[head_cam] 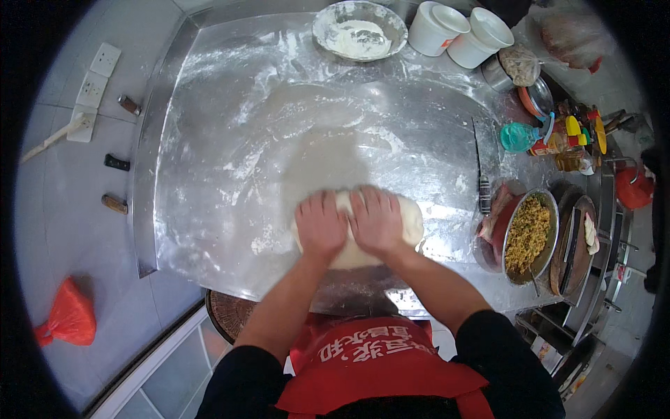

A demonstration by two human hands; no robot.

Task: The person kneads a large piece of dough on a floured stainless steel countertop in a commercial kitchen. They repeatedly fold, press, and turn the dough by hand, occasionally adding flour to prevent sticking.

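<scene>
A thick mass of pale dough [356,257] lies on the floured stainless-steel worktop [235,141], close to its front edge. On its left part rests my left hand [321,224], fingers curled over the far side of the dough. My right hand [377,220] presses into it just to the right, gripping the same far side. The two thumbs nearly meet, and both hands are slightly blurred. Much of the dough's top is hidden beneath them; its rounded right end shows past my right hand.
At the back stands a metal bowl of flour [361,39] beside white tubs [432,31]. A long knife [484,194] lies to the right, near a bowl of chopped filling [528,238], a round chopping board [576,251] and several bottles [568,141]. A raised metal edge [146,209] bounds the left.
</scene>
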